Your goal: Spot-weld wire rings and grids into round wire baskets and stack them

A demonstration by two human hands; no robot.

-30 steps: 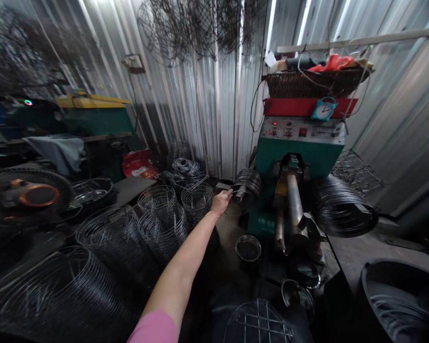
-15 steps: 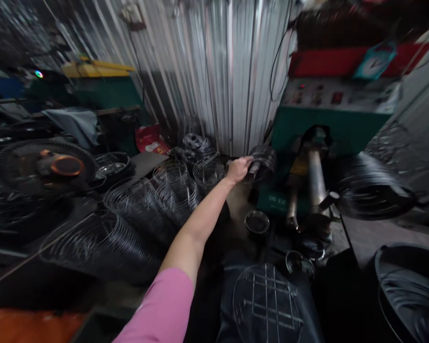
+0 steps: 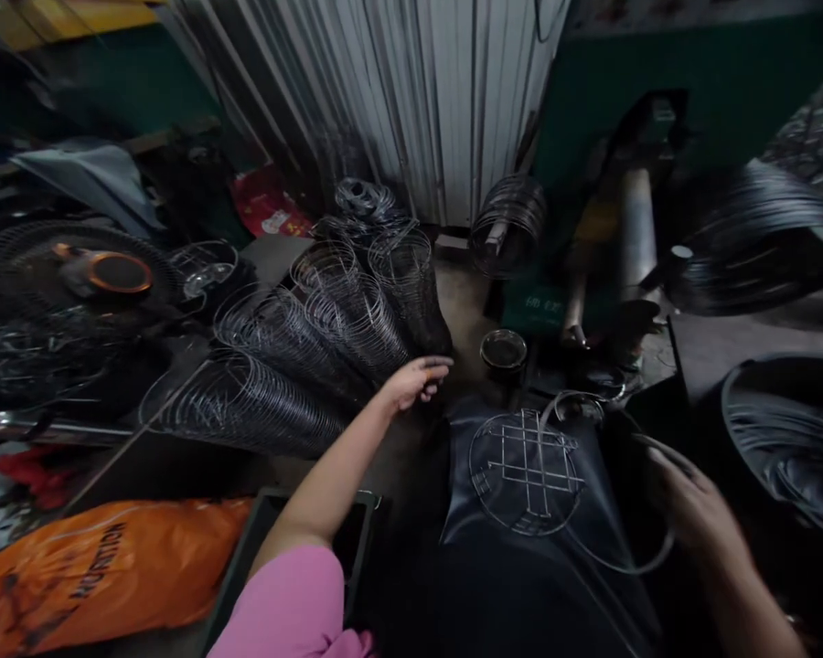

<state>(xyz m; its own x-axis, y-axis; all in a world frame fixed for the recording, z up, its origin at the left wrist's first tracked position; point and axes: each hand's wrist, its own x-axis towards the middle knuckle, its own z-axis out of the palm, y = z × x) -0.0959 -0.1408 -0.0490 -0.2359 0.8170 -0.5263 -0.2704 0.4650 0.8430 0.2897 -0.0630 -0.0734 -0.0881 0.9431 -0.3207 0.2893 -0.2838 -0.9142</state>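
My left hand (image 3: 415, 379) reaches forward with its fingers curled together, right at the near end of long rows of stacked wire rings (image 3: 315, 320). Whether it pinches a wire is unclear. My right hand (image 3: 686, 503) at the lower right grips a thin loose wire ring (image 3: 667, 550) that curves round beside my lap. A round wire grid (image 3: 525, 466) lies on the dark cloth over my lap, between the two hands. A bundle of wire rings (image 3: 511, 219) hangs on a peg of the green machine (image 3: 658, 91) further back.
A small round tin (image 3: 503, 349) stands on the floor before the machine. A black tub (image 3: 782, 429) with wire is at the right. At the left are a fan guard with an orange hub (image 3: 110, 272) and an orange bag (image 3: 75, 567). Corrugated metal wall (image 3: 439, 91) stands behind.
My left hand has drawn back from the ring bundle on the machine's peg to the near end of the ring rows. The view tilted down, and my right hand with a ring came into view.
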